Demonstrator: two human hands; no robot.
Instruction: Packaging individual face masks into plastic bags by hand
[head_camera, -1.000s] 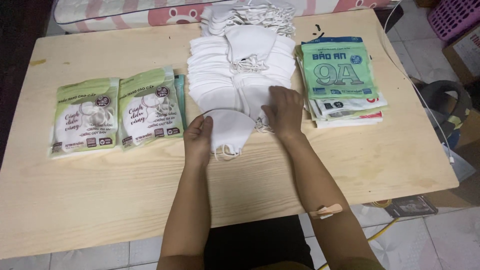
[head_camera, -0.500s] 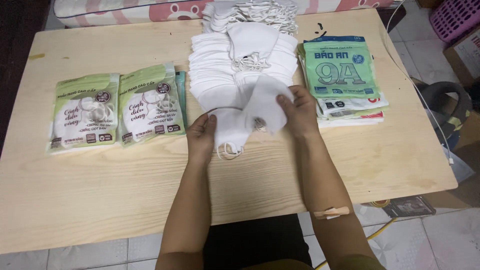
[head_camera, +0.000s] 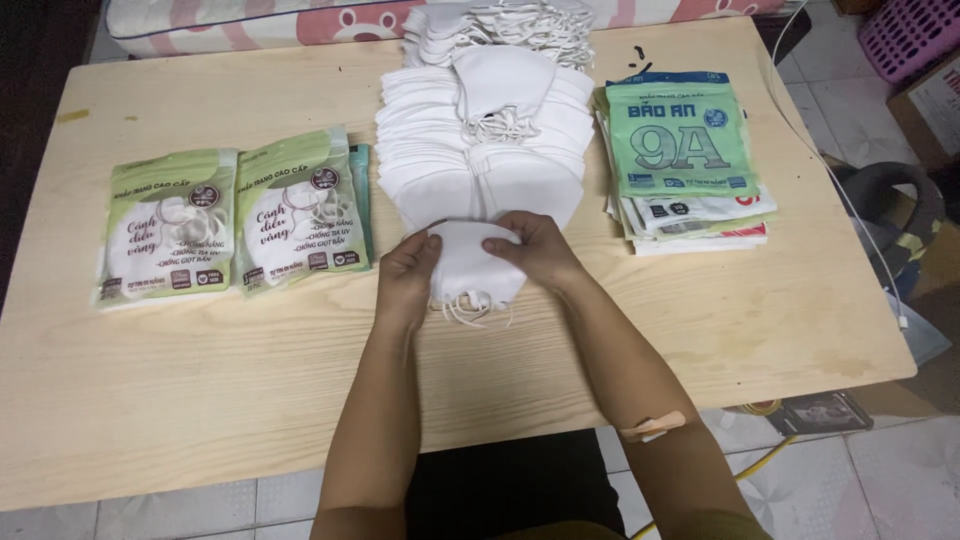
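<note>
mask: folded white face mask (head_camera: 472, 262), ear loops dangling off the near edge, sitting on the worktop (head_camera: 200, 400) just in front of the big mask pile (head_camera: 480, 150)
grip: left hand (head_camera: 405, 275) and right hand (head_camera: 535, 248) both pinch its top edge
hidden: mask's upper corners sit under the fingers
changed: half a second ago the right hand was lifting a flap, now it's pressed flat
nearby: green packs (head_camera: 235, 220) left, flat pouch stack (head_camera: 690, 160) right

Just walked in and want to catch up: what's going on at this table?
A person sits at a wooden table, holding a small stack of white face masks between the left hand and right hand. Behind it lies a big spread of loose masks. Green sealed mask packets lie to the left, a stack of flat empty bags to the right.
</note>
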